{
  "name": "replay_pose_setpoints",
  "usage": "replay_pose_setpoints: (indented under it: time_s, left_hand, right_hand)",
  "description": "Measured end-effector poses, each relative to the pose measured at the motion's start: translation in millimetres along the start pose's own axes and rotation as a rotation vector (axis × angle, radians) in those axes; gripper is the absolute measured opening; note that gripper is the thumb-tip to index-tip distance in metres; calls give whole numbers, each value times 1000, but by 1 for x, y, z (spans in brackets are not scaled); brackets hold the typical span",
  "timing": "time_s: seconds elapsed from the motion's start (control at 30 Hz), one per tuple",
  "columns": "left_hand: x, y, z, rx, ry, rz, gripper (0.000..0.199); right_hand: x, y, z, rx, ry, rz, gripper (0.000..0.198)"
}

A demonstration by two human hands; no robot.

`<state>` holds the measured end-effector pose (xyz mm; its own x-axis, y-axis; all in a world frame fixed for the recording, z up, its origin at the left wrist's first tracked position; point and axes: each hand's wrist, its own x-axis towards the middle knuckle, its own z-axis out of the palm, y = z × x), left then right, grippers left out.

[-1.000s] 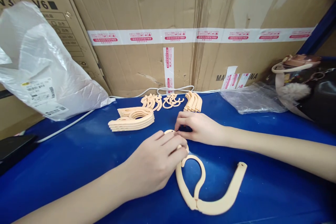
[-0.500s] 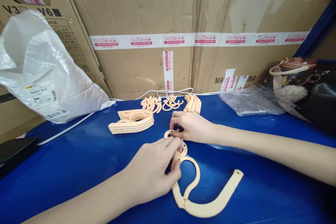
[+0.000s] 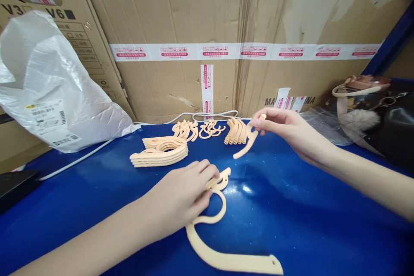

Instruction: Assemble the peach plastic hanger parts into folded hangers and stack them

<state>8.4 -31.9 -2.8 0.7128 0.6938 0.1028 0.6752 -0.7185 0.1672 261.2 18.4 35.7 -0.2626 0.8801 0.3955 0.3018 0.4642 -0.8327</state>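
My left hand [image 3: 186,196] is closed over a beige plastic folding hanger [image 3: 223,260] on the blue tabletop. The hanger's long curved arm, with a hole at its tip, stretches toward the front right, and an S-shaped loop shows beside my fingers. My palm and fingers hide part of it. Raised off the table to the right, my right hand [image 3: 284,127] pinches a small curved beige hanger piece [image 3: 245,148] between thumb and fingers. Just left of that piece lies a row of curved hanger arms [image 3: 235,133].
A neat stack of beige hangers [image 3: 161,158] lies left of centre. Behind it are small hanger pieces [image 3: 185,130] and thin hooks [image 3: 211,129]. A white plastic bag [image 3: 61,86], a dark device [image 3: 17,187], a cable [image 3: 74,161], clear film [image 3: 326,127] and a black bag [image 3: 396,125] surround the work area.
My right hand has left the hanger and moved up and right, now with a small curved piece. My left hand has shifted left, and the hanger has turned so its arm points lower right.
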Motion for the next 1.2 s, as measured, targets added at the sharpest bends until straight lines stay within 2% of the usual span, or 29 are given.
replay_pose_setpoints:
  time_s: [0.13,0.27,0.37,0.43,0.5,0.57,0.67,0.73,0.87,1.0,1.13,1.2]
  left_hand:
    - [17,-13,11,262,45,-79,20]
    - [29,-23,15,439,73,-109,23]
    - [28,-23,5,444,75,-108,22]
    - [20,-20,-8,306,40,-48,22]
    - [10,-17,-23,51,-63,45,22]
    - [0,-14,-32,-113,-194,82,28]
    - [-6,-10,-34,-204,-311,110,45]
    - [-4,-8,-30,-223,-334,114,44]
    - [8,-7,-19,-224,-273,81,35]
    - [14,-6,-10,-217,-194,72,25]
    - [16,-4,3,-203,-104,89,19]
    - [15,-4,8,-191,-78,90,20]
  right_hand:
    - [-21,9,2,222,-107,203,29]
    - [-29,19,9,306,-205,307,33]
    - [-30,25,11,292,-254,336,32]
    - [-31,29,12,242,-264,327,34]
    - [-31,31,11,164,-281,304,38]
    - [-31,32,11,58,-327,260,41]
    - [-32,29,12,-166,-425,110,39]
    - [-33,25,13,-320,-495,7,37]
    - [-36,15,14,-594,-603,-97,34]
    - [-35,13,16,-792,-528,-199,40]
    - [-33,22,17,-864,-484,-281,33]
    - [-34,27,17,-866,-496,-306,39]
